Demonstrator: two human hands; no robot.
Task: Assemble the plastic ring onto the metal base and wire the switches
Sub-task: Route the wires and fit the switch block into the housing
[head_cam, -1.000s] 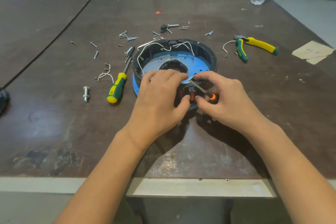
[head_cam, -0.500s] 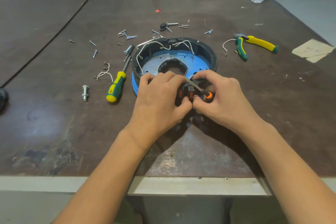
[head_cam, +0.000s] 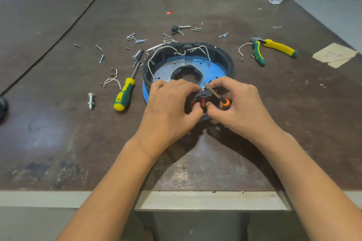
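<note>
Black plastic ring (head_cam: 231,62) sits on the blue metal base (head_cam: 162,72) at the centre of the brown table (head_cam: 58,123). White wires (head_cam: 203,49) run along the ring's far inner wall. At the near rim, the left hand (head_cam: 168,109) curls its fingers round the switch block (head_cam: 202,100), with the thumb against its near face. The right hand (head_cam: 241,107) pinches a small orange-handled screwdriver (head_cam: 214,93) in curled fingers. Its shaft angles up-left, and the tip is at the top of the block. A yellow-green screwdriver (head_cam: 124,96) lies left of the base, pliers (head_cam: 274,49) lie to the right, and loose screws (head_cam: 137,40) lie beyond.
</note>
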